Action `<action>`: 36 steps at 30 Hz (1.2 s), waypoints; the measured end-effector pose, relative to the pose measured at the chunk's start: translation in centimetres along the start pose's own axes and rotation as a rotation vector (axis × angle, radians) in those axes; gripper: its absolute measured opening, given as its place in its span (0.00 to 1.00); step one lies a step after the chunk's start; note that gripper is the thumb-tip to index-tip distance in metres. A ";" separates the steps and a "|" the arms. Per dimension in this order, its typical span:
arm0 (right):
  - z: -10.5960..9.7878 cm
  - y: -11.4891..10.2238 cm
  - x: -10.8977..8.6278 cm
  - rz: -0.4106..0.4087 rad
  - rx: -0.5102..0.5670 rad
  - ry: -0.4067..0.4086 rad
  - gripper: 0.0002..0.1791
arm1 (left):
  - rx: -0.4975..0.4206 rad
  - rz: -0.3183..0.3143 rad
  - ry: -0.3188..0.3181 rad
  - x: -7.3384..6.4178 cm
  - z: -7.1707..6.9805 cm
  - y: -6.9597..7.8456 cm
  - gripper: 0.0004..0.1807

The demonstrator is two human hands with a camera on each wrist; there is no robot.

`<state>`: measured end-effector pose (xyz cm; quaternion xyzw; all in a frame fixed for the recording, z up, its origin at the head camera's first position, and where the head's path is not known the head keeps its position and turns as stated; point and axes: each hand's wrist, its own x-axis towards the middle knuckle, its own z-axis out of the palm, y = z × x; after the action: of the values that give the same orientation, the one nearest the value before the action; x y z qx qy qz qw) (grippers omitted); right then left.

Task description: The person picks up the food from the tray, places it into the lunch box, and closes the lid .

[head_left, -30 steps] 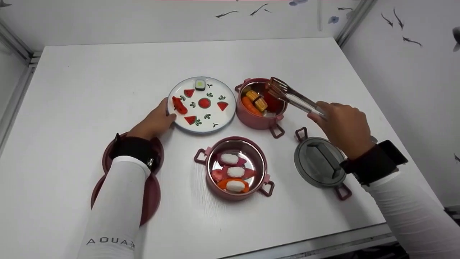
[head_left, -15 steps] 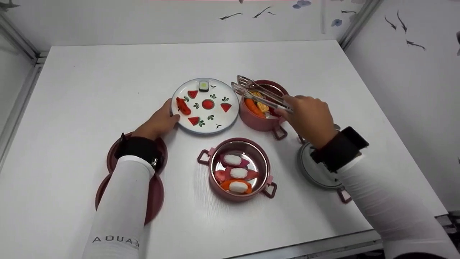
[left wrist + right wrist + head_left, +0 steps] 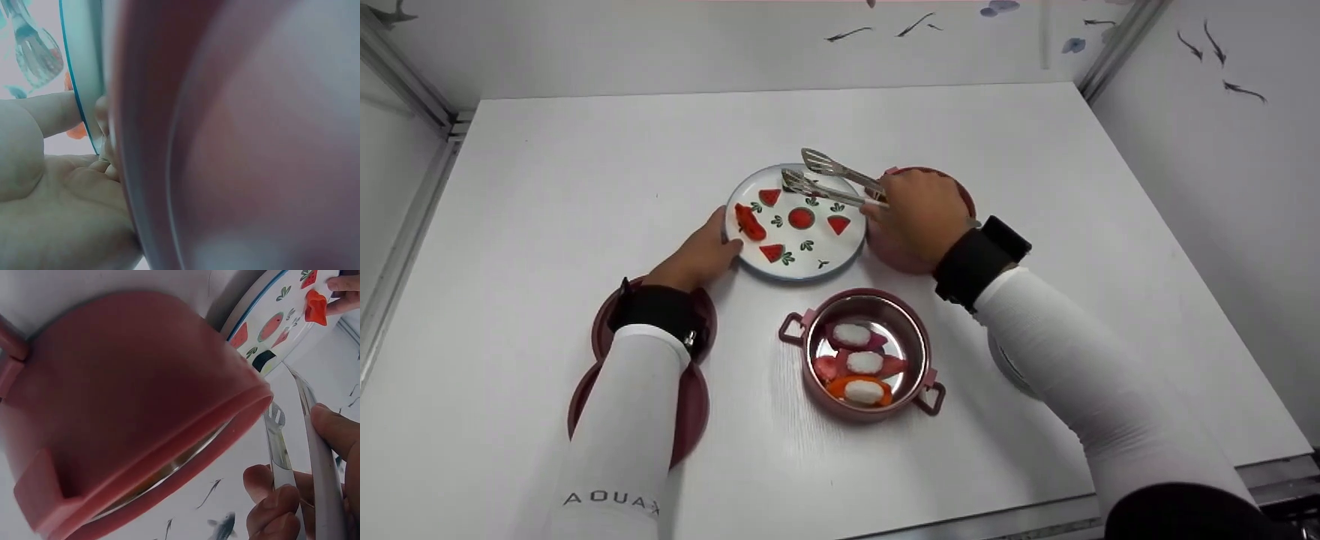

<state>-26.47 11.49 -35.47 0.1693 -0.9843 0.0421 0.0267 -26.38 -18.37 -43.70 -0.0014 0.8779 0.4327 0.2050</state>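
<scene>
My left hand (image 3: 701,251) grips the left rim of a white plate (image 3: 825,244) painted with watermelons, thumb on top. On it lie a curved red toy food piece (image 3: 750,223) and a toy sushi roll (image 3: 263,361), which the tongs mostly cover in the head view. My right hand (image 3: 922,217) holds metal tongs (image 3: 829,193), their tips spread above the plate's far part, by the roll. Nothing shows between the tips. Beneath this hand stands a pink pot (image 3: 896,251); its contents are hidden in the head view.
Closer to me, a second pink pot (image 3: 834,405) contains 3 toy sushi pieces (image 3: 864,364) with white tops. Two dark red round things (image 3: 690,420) lie under my left forearm. A grey lid (image 3: 1006,366) is mostly hidden beneath my right arm.
My right hand has carried the tongs leftward from over the far pot to over the plate, now covering that pot. My left hand keeps its grip on the plate.
</scene>
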 end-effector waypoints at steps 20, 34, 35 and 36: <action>1.5 -0.2 0.0 -0.013 -0.016 -0.006 0.21 | 0.022 0.028 -0.002 0.4 0.7 0.6 0.36; 0.0 1.6 -2.5 -0.003 0.073 0.078 0.19 | 0.022 0.037 -0.018 0.6 0.4 0.5 0.37; -0.1 2.1 -2.8 -0.004 0.068 0.093 0.19 | 0.025 0.030 -0.019 0.6 0.4 0.5 0.37; -0.4 2.6 -3.2 0.000 0.059 0.103 0.19 | 0.027 0.026 -0.018 0.6 0.4 0.6 0.37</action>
<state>-24.30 15.00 -35.51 0.1676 -0.9800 0.0798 0.0721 -26.89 -17.60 -43.68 0.0169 0.8817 0.4235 0.2074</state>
